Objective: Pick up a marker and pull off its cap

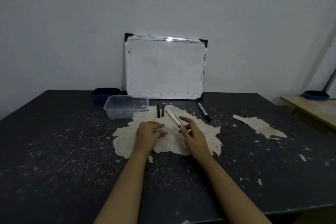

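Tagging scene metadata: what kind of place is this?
Probably a bare workroom or classroom corner: a worn dark table against a plain wall, a small whiteboard leaning on it, markers and a plastic tub.

Two bare forearms reach in from the lower edge, uncovered from elbow to wrist, with no sleeve cuff showing. The left hand [150,131] and right hand [193,132] are ungloved. The dim light hides finer details such as the nails.

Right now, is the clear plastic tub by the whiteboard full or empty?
Empty. The tub sits upright with no lid, and the table shows through its clear walls and floor.
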`<action>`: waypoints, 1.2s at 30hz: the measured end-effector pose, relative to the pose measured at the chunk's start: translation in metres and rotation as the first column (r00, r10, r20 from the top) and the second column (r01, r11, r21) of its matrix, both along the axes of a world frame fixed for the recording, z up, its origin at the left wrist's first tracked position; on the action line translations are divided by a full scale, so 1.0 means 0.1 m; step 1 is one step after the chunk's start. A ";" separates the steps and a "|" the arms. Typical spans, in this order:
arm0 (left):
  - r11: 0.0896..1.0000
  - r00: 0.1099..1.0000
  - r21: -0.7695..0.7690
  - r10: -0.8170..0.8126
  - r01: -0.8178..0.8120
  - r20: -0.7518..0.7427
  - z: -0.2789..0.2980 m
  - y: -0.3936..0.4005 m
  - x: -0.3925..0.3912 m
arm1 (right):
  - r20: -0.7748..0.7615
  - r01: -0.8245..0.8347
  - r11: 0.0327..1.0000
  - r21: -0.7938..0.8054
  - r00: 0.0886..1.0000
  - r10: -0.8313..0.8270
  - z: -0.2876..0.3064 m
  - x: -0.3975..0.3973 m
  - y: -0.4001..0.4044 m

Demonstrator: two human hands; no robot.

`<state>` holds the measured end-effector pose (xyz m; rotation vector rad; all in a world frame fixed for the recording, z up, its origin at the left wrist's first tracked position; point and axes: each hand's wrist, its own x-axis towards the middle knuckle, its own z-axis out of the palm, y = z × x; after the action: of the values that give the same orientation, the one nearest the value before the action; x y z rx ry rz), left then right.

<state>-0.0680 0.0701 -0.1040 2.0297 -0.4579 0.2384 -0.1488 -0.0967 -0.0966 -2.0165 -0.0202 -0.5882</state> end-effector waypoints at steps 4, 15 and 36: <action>0.929 0.992 -0.366 0.013 -0.058 -0.125 0.11 0.02 0.00 | 0.013 -0.024 0.962 0.273 1.000 0.021 0.10 0.02 -0.01; 0.352 0.573 -0.922 -0.727 -0.162 -0.378 0.26 0.03 -0.02 | 0.278 -0.019 0.994 0.106 0.960 -0.012 0.84 0.28 0.02; 0.428 0.643 -0.889 -0.638 -0.161 -0.423 0.19 0.00 0.01 | 0.144 0.249 0.906 0.343 0.939 -0.312 0.85 0.62 -0.10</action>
<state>-0.0667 0.0701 -0.0852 0.7918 -0.0614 -0.4930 -0.0865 -0.1070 -0.0115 -1.6481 0.2399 -0.9132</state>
